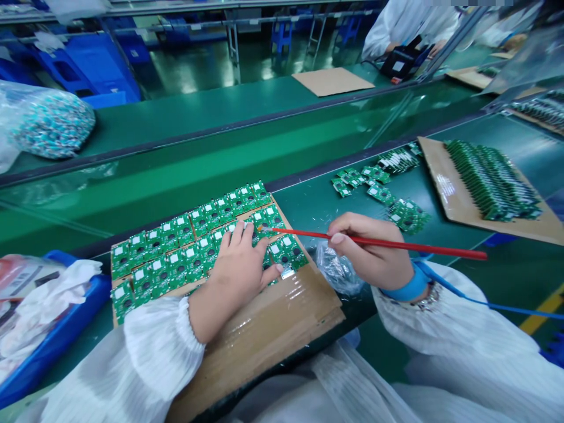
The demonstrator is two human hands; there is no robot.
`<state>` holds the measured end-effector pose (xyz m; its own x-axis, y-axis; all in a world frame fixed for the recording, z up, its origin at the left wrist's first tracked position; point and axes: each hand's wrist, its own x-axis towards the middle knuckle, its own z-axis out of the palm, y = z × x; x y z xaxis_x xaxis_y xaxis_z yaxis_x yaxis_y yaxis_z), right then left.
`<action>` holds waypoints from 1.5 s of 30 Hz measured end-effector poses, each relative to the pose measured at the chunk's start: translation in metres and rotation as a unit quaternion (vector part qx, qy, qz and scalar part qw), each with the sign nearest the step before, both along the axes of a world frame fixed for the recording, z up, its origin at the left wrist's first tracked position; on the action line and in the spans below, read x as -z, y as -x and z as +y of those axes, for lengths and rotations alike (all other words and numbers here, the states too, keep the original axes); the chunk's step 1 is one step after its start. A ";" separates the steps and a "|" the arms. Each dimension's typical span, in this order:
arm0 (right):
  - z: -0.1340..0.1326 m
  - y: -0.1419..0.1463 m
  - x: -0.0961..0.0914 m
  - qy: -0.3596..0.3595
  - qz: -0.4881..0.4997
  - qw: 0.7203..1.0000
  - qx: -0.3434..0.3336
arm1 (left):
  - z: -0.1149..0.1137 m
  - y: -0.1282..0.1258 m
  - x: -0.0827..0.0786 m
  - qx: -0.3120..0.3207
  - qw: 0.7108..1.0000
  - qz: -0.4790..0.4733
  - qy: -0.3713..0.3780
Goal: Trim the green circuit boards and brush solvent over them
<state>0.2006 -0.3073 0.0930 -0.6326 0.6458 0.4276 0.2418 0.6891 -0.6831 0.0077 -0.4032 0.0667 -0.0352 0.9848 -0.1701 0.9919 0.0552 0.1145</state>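
White gathered sleeves (pixel 163 352) lead to the left grip (pixel 238 273), spread apart and pressing on green circuit boards (pixel 176 258), seemingly to steady them on a cardboard sheet (pixel 273 335) atop the green desk (pixel 304 211). Right grip (pixel 374 252) clamps a red-handled brush (pixel 396 244), its tip over the boards.

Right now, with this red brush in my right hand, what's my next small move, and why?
Probably lower the tip of the red brush onto the green circuit board beside your left hand: the tip hangs just above it, and your spread fingers appear to steady the boards on the cardboard sheet.
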 end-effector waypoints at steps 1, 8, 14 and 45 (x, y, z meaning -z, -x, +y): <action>0.001 0.000 0.000 -0.004 -0.011 1.000 -0.008 | 0.000 0.000 0.000 -0.001 1.000 -0.002 -0.003; 0.009 -0.008 -0.002 -0.008 -0.048 0.999 -0.013 | 0.002 0.000 0.000 0.001 1.000 -0.001 0.002; 0.009 -0.012 -0.003 -0.004 -0.032 0.999 0.009 | 0.002 0.000 0.000 0.002 1.000 0.002 0.007; 0.003 -0.016 0.000 -0.024 -0.060 0.997 0.038 | 0.028 -0.014 0.007 0.015 1.000 0.018 -0.003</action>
